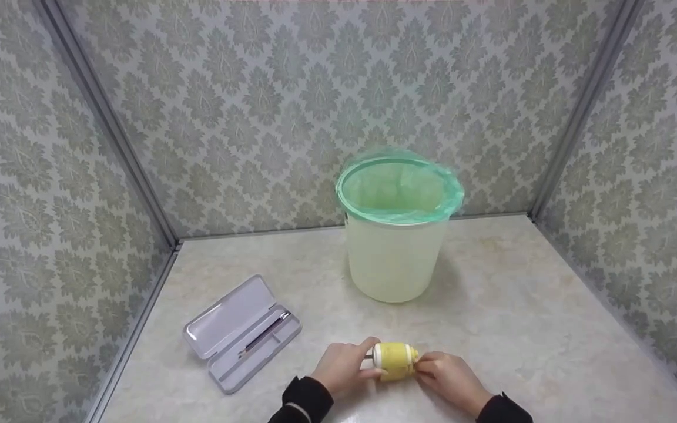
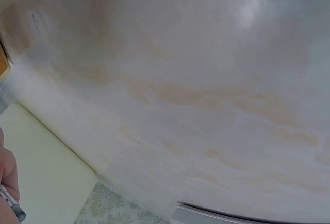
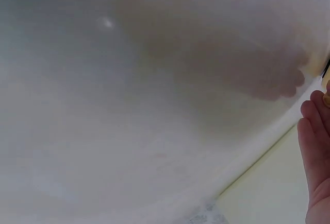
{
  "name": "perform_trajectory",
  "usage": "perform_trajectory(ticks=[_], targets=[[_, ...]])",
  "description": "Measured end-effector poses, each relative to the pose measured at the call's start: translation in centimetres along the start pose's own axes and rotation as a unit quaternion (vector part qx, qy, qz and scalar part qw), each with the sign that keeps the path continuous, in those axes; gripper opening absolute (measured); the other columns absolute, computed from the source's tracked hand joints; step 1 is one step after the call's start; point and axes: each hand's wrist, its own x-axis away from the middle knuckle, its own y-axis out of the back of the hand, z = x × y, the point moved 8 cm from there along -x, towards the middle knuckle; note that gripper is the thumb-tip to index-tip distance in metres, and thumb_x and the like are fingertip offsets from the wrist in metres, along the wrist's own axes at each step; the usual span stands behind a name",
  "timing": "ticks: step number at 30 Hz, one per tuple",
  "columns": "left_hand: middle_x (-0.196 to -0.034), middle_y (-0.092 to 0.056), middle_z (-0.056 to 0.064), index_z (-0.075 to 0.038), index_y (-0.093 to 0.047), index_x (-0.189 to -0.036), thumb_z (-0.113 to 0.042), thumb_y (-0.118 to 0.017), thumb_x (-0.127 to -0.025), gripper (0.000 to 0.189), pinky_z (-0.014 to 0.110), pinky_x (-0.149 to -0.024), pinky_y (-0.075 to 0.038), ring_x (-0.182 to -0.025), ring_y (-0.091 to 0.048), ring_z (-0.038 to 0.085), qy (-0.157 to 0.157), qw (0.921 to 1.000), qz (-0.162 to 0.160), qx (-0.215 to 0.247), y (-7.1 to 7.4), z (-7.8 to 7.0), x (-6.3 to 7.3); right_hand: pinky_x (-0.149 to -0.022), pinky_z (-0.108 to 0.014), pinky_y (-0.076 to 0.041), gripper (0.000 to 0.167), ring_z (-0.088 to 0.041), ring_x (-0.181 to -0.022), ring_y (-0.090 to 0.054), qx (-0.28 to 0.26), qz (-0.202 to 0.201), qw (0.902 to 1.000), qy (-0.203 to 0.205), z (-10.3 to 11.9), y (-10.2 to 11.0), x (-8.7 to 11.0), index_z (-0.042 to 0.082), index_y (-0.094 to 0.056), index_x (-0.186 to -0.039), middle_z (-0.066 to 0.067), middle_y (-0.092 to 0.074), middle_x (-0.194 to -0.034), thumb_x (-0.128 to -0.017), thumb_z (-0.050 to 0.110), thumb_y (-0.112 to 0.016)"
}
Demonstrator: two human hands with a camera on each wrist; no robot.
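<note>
A barrel-shaped yellow and white pencil sharpener [image 1: 394, 361] lies sideways between the two hands near the table's front. My left hand [image 1: 343, 365] grips its white end, with finger and thumb on either side. A pencil [image 1: 368, 356] enters that end; in the left wrist view the grey-tipped end of the pencil [image 2: 15, 208] shows by the hand. At the sharpener's other end, my right hand [image 1: 449, 376] pinches the small yellow crank piece [image 1: 415, 355]. Only the extended fingers [image 3: 312, 131] and a bit of yellow appear at the right wrist view's edge.
Left of the hands lies an opened pale lilac pencil case [image 1: 230, 320], with dark pencils [image 1: 265, 333] inside it. A pale bin [image 1: 394, 258] with a green bag around its rim stands behind the hands. Patterned panels [image 1: 315, 117] enclose the marbled table [image 1: 520, 305].
</note>
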Motion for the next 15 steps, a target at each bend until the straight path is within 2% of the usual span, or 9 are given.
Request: perform_trajectory(ticks=[8,11,15], targets=[[-0.071,-0.073,-0.003,-0.025,-0.059,-0.127,-0.065,-0.065,-0.087,0.056,0.024,-0.058,-0.049,-0.056,-0.062,0.011,0.001,1.0000,0.005,0.000,-0.1,0.1,-0.1,-0.066,-0.019,-0.053,0.006,-0.004,-0.076,-0.068,-0.020,0.006,0.9996,0.019,1.2,1.3,0.7,0.017,-0.082,-0.093,0.007,-0.074,-0.083,-0.087,0.016,-0.080],[-0.071,-0.073,-0.003,-0.025,-0.059,-0.127,-0.065,-0.065,-0.087,0.057,0.024,-0.057,-0.048,-0.055,-0.062,0.011,0.000,1.0000,0.006,-0.001,-0.2,0.1,-0.1,-0.065,-0.018,-0.052,0.009,-0.003,-0.076,-0.067,-0.029,0.013,0.9992,0.022,1.5,1.9,0.9,0.017,-0.082,-0.096,0.008,-0.073,-0.084,-0.088,0.016,-0.079],[-0.071,-0.073,-0.003,-0.025,-0.059,-0.128,-0.066,-0.064,-0.087,0.058,0.024,-0.058,-0.048,-0.055,-0.061,0.010,0.001,0.9999,0.010,-0.003,-0.2,0.1,-0.2,-0.066,-0.018,-0.052,0.013,-0.005,-0.078,-0.068,-0.030,0.003,0.9989,0.036,2.0,3.0,1.0,0.017,-0.082,-0.098,0.008,-0.073,-0.086,-0.086,0.012,-0.080]])
